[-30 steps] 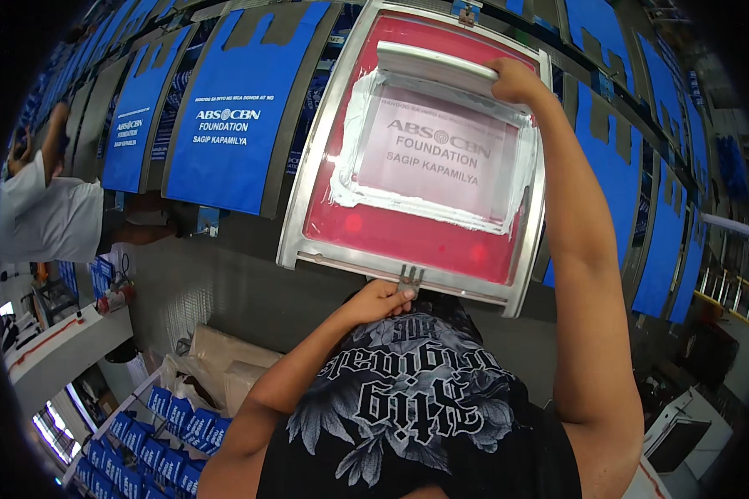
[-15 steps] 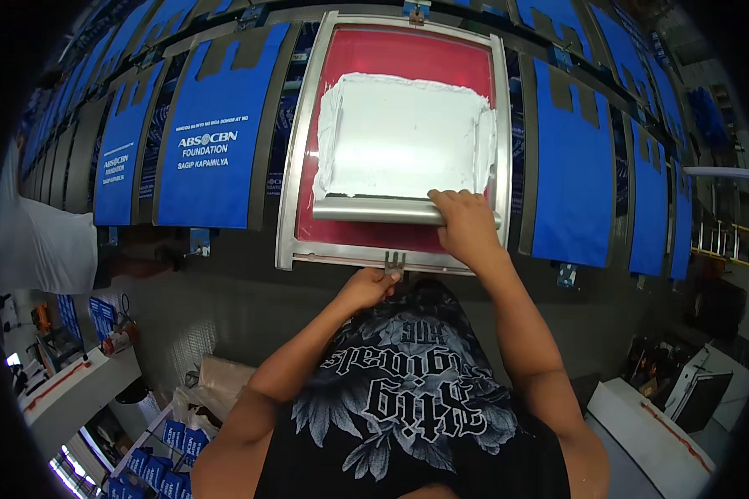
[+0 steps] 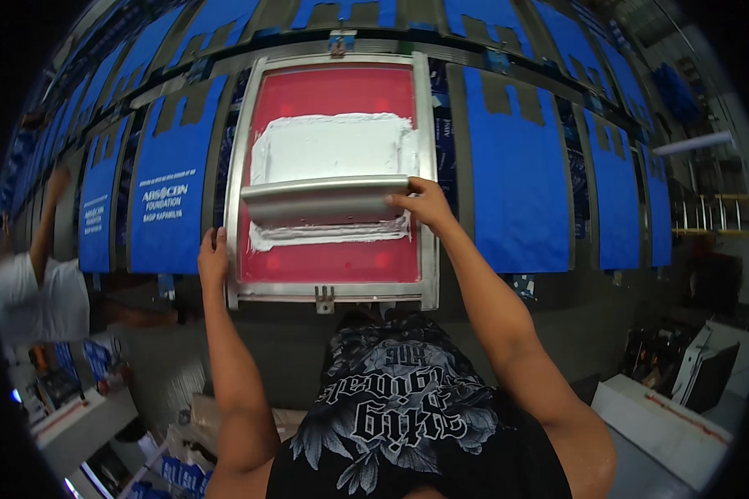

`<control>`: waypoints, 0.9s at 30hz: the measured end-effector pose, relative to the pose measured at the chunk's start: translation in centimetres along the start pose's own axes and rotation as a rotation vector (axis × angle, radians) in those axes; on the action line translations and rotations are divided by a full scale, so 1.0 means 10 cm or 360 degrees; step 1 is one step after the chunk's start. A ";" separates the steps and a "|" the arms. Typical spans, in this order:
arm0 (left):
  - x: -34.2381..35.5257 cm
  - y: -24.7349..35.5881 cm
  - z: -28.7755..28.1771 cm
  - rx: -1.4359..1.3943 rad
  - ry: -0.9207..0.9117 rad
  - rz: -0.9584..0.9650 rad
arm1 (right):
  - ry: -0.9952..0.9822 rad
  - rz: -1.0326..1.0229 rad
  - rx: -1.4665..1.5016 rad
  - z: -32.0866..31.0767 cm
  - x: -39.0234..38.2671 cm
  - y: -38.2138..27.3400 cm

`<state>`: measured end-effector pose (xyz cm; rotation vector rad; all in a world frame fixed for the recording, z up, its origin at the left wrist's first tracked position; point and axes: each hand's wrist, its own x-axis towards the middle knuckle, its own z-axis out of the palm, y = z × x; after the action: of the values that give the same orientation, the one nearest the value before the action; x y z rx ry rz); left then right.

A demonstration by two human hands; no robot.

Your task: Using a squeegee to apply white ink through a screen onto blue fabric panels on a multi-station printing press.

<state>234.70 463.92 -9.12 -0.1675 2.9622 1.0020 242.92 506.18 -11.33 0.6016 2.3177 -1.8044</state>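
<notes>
A metal-framed printing screen (image 3: 429,249) with red mesh lies before me, and thick white ink (image 3: 333,150) covers its middle. Across the ink stretches a wide silver squeegee (image 3: 324,200), tilted, with ink above it and a smeared strip below it. My right hand (image 3: 424,202) grips the squeegee's right end, thumb on its face. Just outside the frame's lower left side is my left hand (image 3: 214,254), its fingertips pointing away from me and slightly apart. I see nothing in it; whether it touches the frame is unclear. A pronged metal bracket (image 3: 324,301) sits at the frame's near edge.
Blue bags lie in rows on boards: a printed one (image 3: 171,183) left of the screen, a plain one (image 3: 520,175) right. At far left is another person in a white shirt (image 3: 46,303). A yellow ladder (image 3: 716,214) stands at far right.
The squeegee has moved away from me over the ink, uncovering a white strip on its near side. My left hand has let go of the bracket and moved to the frame's left side.
</notes>
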 end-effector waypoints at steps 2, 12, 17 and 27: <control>0.10 -0.48 0.16 -0.0223 -0.0113 -0.0004 | 0.0016 -0.0066 0.0050 0.21 0.17 0.13; -1.14 1.10 1.16 -0.0568 -0.0463 -0.0118 | 0.0294 0.0093 0.0296 -1.96 -0.87 0.23; -1.75 2.14 2.05 -0.0671 -0.0579 0.0050 | 0.0388 0.0113 0.0284 -3.26 -1.27 0.76; -2.22 2.65 2.62 -0.0533 -0.0375 -0.0004 | 0.0279 0.0050 0.0173 -4.13 -0.92 1.36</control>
<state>253.39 502.89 -13.01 -0.0498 2.5683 1.4040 262.07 546.29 -9.19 0.8389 2.3135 -1.9453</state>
